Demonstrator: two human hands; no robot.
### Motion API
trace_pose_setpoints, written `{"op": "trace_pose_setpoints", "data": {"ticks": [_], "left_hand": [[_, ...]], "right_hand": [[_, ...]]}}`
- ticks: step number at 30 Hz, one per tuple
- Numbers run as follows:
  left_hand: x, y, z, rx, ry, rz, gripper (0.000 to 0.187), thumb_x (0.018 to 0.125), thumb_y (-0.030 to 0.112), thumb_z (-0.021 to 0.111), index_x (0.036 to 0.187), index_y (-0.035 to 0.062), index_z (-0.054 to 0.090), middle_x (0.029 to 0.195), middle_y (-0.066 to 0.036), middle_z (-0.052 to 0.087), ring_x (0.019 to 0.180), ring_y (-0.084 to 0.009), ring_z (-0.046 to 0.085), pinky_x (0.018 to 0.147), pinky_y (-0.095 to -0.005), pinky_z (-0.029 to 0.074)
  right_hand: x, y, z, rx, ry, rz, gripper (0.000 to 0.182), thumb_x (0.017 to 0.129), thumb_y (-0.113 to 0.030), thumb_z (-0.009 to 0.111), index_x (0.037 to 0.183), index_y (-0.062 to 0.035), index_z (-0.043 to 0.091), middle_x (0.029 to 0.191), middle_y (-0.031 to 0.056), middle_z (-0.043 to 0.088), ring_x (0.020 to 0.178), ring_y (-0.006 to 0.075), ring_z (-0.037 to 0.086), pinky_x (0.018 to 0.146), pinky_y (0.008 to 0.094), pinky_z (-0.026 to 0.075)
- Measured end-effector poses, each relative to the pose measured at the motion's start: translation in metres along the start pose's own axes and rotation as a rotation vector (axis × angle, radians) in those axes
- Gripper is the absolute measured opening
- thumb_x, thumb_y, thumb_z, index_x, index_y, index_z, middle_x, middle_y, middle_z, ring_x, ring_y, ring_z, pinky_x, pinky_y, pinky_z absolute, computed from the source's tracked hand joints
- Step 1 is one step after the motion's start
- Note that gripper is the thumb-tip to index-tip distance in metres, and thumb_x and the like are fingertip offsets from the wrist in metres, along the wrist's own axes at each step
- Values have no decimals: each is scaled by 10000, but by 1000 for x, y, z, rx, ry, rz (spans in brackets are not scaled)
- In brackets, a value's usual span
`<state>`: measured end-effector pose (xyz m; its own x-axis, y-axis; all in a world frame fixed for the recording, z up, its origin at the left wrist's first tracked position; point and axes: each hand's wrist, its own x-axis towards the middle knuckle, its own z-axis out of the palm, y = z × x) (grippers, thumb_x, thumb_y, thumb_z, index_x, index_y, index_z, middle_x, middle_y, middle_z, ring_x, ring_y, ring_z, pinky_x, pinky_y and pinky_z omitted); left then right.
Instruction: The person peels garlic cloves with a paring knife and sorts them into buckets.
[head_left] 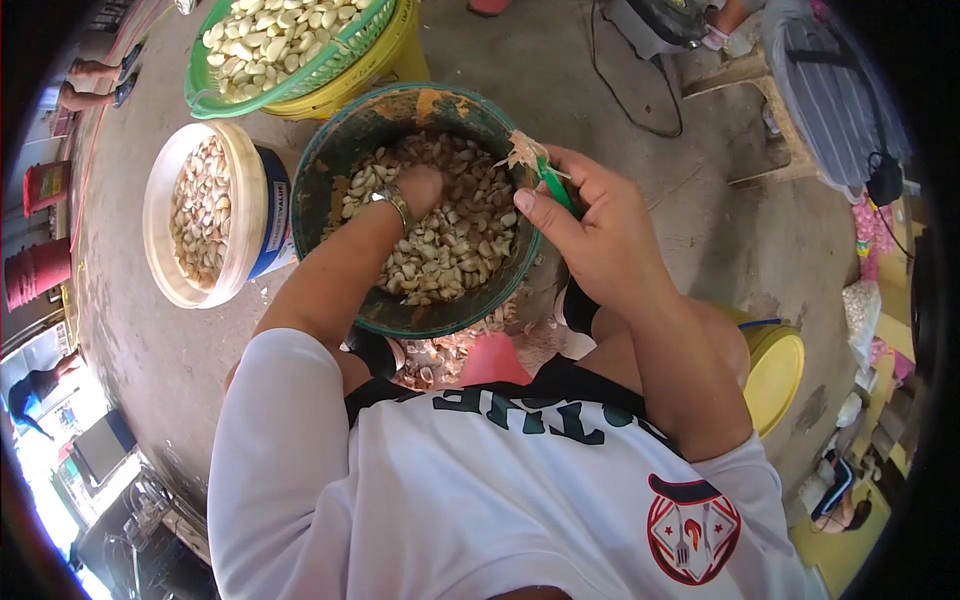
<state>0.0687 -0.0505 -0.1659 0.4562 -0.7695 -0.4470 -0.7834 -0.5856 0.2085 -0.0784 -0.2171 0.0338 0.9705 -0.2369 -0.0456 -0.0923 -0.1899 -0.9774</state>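
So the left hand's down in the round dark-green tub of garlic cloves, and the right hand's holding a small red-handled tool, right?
Not quite: the head view shows the right hand holding a small green-handled tool, not a red-handled one. The left hand is in the round dark-green tub.

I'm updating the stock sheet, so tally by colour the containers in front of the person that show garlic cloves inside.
Green: 2 (the basket and the large round tub)
White: 1 (the bucket)
Total: 3
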Motion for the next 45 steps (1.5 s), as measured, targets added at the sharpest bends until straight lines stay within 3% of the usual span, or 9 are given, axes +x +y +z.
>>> {"op": "trace_pose_setpoints", "data": {"ticks": [6,16,19,22,27,31,33,38,45], "left_hand": [[-4,-37,-50,-739,52,-411,173,732,115,565,883,39,599,825,-155,602,805,-285,580,737,-370,446],[-19,-36,-13,204,-103,-136,329,735,96,537,1064,83,521,1064,-173,471,967,-318,499,805,-389,431],[-19,-34,-25,109,-71,-252,249,751,89,538,998,58,549,1015,-182,506,981,-315,491,809,-387,433],[-23,-43,-34,-316,13,-301,185,760,100,561,929,26,569,919,-159,561,888,-254,549,732,-340,480],[-62,-4,-67,-1432,-272,-277,187,705,44,584,882,-18,570,714,-57,586,635,-103,563,559,-216,477],[-115,93,-103,-1190,-393,-47,110,687,70,608,775,14,575,701,-57,593,624,-117,567,545,-240,474],[-137,121,-86,-633,-123,295,170,686,213,641,710,55,583,714,-73,608,587,-215,582,562,-321,454],[-172,136,-41,-157,-12,542,279,671,156,563,942,94,538,1148,-118,465,712,-227,599,546,-315,491],[-172,123,-27,-108,-105,561,233,650,141,556,873,78,528,820,-89,519,664,-232,579,522,-339,474]], "right_hand": [[-4,-5,-2,24,1,54,287,741,-123,586,986,19,540,798,143,605,711,181,580,659,280,444],[-4,-5,2,19,-10,51,286,746,-122,582,992,18,540,801,134,606,712,170,575,666,279,443],[-5,-6,2,20,-7,59,287,748,-124,579,995,17,539,801,132,606,717,170,575,673,280,442],[-4,-6,2,20,2,49,292,748,-129,578,997,19,537,795,136,604,716,171,575,674,282,441],[-4,-6,0,-24,5,26,301,747,-137,579,1000,20,535,789,144,601,710,181,573,667,287,439],[-5,-5,4,-20,0,13,299,747,-139,576,996,21,537,779,143,599,695,189,569,655,290,436],[-6,-5,6,-30,-30,26,303,761,-132,571,1017,23,528,809,105,591,723,150,546,674,266,425],[-9,-11,6,-72,-93,59,319,787,-116,565,1065,27,505,871,32,578,789,75,503,721,217,404],[-9,-13,9,-91,-104,41,311,788,-111,559,1062,28,508,859,30,579,782,76,501,725,222,399]]}}
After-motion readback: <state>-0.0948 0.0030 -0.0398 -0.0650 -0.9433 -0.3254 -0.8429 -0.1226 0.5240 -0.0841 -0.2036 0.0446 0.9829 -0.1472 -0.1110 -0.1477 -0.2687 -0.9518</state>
